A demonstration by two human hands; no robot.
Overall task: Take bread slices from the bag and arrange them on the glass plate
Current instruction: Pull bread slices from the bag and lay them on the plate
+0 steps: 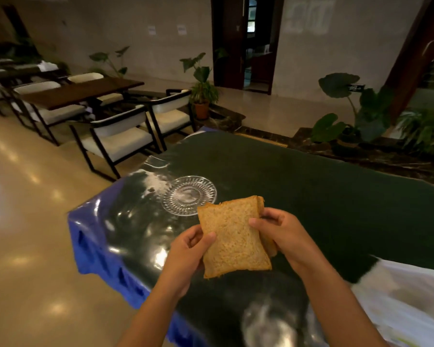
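A small stack of brown bread slices is held above the table, just in front of the glass plate. My left hand grips the stack's left edge with the thumb on the top slice. My right hand holds the right edge, fingers between the slices. The cut-glass plate lies bare on the dark table near its left side. The white plastic bag lies at the lower right, blurred; its contents cannot be seen.
The table has a dark green top under clear plastic, with a blue cloth hanging over its left edge. Chairs and a wooden table stand beyond on the left. Potted plants line the far side.
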